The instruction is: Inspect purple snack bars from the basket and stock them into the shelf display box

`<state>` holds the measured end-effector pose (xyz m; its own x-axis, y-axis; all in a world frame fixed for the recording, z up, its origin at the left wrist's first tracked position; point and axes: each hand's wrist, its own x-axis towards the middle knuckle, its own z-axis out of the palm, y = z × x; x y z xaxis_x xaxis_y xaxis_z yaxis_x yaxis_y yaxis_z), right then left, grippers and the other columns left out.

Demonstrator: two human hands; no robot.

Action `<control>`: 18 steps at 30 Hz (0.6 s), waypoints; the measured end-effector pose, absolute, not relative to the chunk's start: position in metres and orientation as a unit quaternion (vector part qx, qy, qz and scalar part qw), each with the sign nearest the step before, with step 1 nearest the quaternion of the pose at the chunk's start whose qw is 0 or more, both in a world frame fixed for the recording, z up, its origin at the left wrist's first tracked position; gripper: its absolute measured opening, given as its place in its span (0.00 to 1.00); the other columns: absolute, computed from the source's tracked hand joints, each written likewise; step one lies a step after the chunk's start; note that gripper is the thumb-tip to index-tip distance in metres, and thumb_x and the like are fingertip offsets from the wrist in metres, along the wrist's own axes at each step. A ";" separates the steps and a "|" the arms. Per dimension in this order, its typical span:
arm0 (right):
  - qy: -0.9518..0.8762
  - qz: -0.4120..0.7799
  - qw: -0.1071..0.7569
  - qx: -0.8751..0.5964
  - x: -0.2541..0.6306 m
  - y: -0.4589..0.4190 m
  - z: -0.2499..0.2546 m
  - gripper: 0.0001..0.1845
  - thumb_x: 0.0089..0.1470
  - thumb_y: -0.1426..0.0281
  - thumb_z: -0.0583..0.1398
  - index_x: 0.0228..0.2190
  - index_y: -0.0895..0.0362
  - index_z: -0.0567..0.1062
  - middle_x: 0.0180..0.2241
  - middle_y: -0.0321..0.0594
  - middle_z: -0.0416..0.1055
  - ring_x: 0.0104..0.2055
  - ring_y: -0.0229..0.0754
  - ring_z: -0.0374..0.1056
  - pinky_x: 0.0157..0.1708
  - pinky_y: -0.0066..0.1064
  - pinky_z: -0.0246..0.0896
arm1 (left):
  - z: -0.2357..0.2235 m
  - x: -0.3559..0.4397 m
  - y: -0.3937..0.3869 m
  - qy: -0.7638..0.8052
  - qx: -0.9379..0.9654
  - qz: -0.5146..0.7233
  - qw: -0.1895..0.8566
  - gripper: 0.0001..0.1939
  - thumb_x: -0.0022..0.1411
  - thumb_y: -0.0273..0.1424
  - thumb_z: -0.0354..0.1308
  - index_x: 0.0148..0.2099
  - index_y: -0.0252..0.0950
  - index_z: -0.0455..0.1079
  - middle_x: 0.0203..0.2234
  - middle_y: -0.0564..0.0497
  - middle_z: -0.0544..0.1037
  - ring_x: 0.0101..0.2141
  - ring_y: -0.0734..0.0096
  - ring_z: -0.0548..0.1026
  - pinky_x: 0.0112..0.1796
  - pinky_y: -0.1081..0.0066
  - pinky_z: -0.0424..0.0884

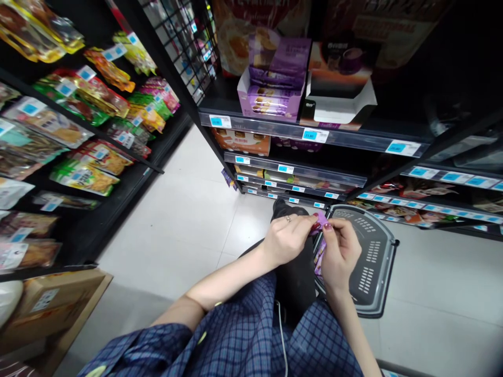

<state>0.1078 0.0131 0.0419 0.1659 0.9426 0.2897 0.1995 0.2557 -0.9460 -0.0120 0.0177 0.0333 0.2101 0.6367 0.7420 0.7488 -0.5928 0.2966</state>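
Note:
Both my hands are in front of my dark-trousered knees, close together at a shiny purple packet (321,222). My left hand (288,238) pinches its left side between thumb and fingers; a ring is on one finger. On the other side, the thumb and curled fingers of my right hand (342,251) grip it too. Printed purple wrapping (320,256) shows below, partly behind my right hand; whether it is the same packet I cannot tell. An open purple box (271,97) of similar-coloured stick packets stands on the shelf ahead.
Right of the purple box is a dark open carton (338,97). Price tags line the black shelf edge (267,125). A grey-rimmed black step stool (369,251) stands on the tiled floor by my right hand. Bagged snacks (84,175) fill the left rack, with a cardboard box (51,303) below.

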 end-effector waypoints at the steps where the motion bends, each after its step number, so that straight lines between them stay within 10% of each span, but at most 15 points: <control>1: -0.557 0.325 0.570 -0.510 0.107 0.012 0.042 0.05 0.56 0.70 0.57 0.29 0.55 0.71 0.26 0.33 0.67 0.28 0.35 0.63 0.30 0.27 0.59 | 0.034 -0.011 0.017 -0.456 -0.766 -0.449 0.055 0.09 0.64 0.21 0.49 0.43 0.30 0.68 0.31 0.47 0.80 0.29 0.71 0.77 0.33 0.72 0.74; 8: -0.571 0.325 0.553 -0.513 0.113 0.011 0.048 0.05 0.57 0.72 0.56 0.29 0.55 0.70 0.27 0.33 0.65 0.30 0.36 0.62 0.32 0.28 0.57 | 0.042 -0.016 0.031 -0.437 -0.787 -0.399 0.174 0.08 0.63 0.23 0.48 0.35 0.36 0.69 0.25 0.50 0.68 0.26 0.71 0.67 0.22 0.75 0.63; 18: -0.540 0.393 0.596 -0.446 0.109 0.015 0.040 0.05 0.57 0.73 0.56 0.30 0.54 0.70 0.31 0.34 0.67 0.35 0.36 0.64 0.36 0.29 0.58 | 0.039 -0.016 0.034 -0.450 -0.763 -0.463 -0.049 0.08 0.64 0.27 0.48 0.34 0.33 0.65 0.33 0.48 0.61 0.33 0.70 0.64 0.31 0.71 0.69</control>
